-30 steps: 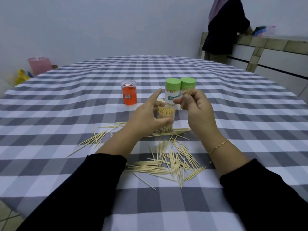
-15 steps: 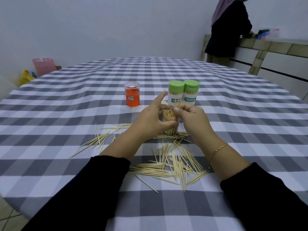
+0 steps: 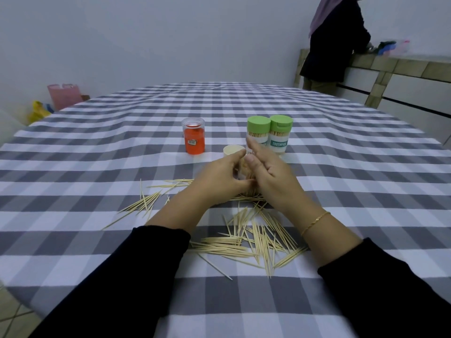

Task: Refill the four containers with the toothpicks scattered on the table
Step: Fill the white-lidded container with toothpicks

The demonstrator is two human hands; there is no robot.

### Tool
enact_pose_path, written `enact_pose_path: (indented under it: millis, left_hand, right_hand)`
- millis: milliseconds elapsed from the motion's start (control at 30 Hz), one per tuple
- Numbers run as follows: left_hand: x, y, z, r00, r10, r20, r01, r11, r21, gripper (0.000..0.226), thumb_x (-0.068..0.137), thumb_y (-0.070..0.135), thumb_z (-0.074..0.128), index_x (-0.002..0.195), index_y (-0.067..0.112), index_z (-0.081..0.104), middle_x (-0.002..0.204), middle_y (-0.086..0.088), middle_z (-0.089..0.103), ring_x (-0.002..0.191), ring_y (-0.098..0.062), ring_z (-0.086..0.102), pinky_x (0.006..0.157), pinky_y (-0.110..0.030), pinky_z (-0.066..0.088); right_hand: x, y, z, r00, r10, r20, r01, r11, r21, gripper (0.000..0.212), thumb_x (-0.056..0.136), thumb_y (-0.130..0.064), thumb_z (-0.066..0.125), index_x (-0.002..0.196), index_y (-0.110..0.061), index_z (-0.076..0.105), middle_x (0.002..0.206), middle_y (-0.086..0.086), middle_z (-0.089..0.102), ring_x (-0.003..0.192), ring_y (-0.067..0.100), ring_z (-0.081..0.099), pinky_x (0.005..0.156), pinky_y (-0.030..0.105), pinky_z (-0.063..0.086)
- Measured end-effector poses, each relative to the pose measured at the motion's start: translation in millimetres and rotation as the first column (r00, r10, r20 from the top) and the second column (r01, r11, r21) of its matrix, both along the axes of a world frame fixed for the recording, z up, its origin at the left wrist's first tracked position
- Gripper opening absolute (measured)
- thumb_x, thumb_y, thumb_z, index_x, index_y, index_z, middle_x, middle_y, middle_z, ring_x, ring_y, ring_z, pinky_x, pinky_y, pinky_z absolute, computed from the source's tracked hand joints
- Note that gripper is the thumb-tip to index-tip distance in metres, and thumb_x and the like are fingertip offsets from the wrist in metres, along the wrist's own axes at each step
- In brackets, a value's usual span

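step: open container (image 3: 245, 178) steadied upright by left hand (image 3: 219, 181), fingers curled round it | right hand (image 3: 271, 174) beside it, fingers loose, nothing held | scattered toothpicks (image 3: 256, 237) flat on desk (image 3: 97, 167), nearer right hand, toward the body

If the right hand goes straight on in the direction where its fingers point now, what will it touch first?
The right hand has straight fingers pointing away and slightly left, over the open container. Just beyond the fingertips stands the nearer green-lidded container, so that is probably met first. Depth is unclear; they may already nearly touch.
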State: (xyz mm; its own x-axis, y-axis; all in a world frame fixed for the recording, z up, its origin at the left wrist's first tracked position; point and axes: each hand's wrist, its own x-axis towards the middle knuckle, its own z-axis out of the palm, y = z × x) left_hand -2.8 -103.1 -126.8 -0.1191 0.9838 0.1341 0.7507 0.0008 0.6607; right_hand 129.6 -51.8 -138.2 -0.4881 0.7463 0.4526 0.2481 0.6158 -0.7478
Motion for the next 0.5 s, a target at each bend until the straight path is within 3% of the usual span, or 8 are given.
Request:
enact_pose_path:
  millis: [100,167,233,300,400,500]
  left_hand:
    - [0,-1,2,0.999,-0.014,-0.035,0.014,1.0,0.007,0.07,0.071,0.042,0.055,0.139,0.036,0.041,0.109,0.004,0.068,0.098,-0.016,0.063,0.087,-0.043,0.053]
    - [1,-1,2,1.0,-0.013,-0.023,0.013,1.0,0.006,0.065,0.07,0.042,0.053,0.134,0.034,0.047,0.107,0.005,0.068,0.097,-0.016,0.063,0.087,-0.043,0.053]
    - [1,-2,1,1.0,-0.006,-0.009,0.006,1.0,0.004,0.065,0.069,0.047,0.053,0.133,0.034,0.049,0.109,0.006,0.067,0.099,-0.015,0.063,0.088,-0.043,0.053]
    - [1,-3,1,1.0,0.0,0.0,0.0,1.0,-0.003,0.076,0.067,0.058,0.051,0.139,0.036,0.044,0.117,0.006,0.066,0.105,-0.014,0.062,0.091,-0.042,0.052]
    - [0,-3,2,1.0,0.016,0.017,-0.015,1.0,-0.025,0.086,0.073,0.058,0.063,0.149,0.03,0.032,0.136,0.001,0.057,0.12,-0.016,0.056,0.099,-0.041,0.049]
    - [-3,0,-1,1.0,0.018,0.01,-0.018,1.0,-0.015,0.082,0.082,0.045,0.071,0.15,0.026,0.03,0.138,-0.002,0.055,0.122,-0.018,0.054,0.101,-0.04,0.048]
  right_hand:
    - [0,2,-5,0.988,-0.049,0.15,0.025,0.988,0.155,0.045,0.1,-0.036,0.039,0.143,-0.025,0.04,0.147,-0.007,0.042,0.138,0.007,0.03,0.114,0.046,0.024]
    - [2,3,-4,0.971,-0.088,0.222,0.034,0.971,0.235,0.046,0.098,-0.04,0.035,0.141,-0.025,0.043,0.146,-0.008,0.043,0.14,0.008,0.027,0.113,0.04,0.018]
    - [4,3,-3,0.936,-0.162,0.313,0.056,0.946,0.32,0.05,0.095,-0.046,0.029,0.14,-0.028,0.045,0.145,-0.012,0.043,0.141,0.007,0.022,0.103,0.03,0.014]
    - [7,5,-2,0.903,-0.243,0.355,0.101,0.922,0.374,0.056,0.091,-0.049,0.025,0.138,-0.03,0.046,0.146,-0.013,0.042,0.142,0.009,0.02,0.102,0.031,0.013]
    - [11,8,0,0.937,-0.2,0.285,0.114,0.95,0.292,0.051,0.089,-0.047,0.032,0.129,-0.028,0.058,0.144,-0.009,0.044,0.14,0.011,0.025,0.109,0.042,0.015]
    - [15,10,3,0.99,-0.07,0.12,0.058,0.993,0.103,0.043,0.091,-0.038,0.038,0.124,-0.024,0.062,0.14,-0.005,0.046,0.133,0.01,0.032,0.112,0.046,0.023]
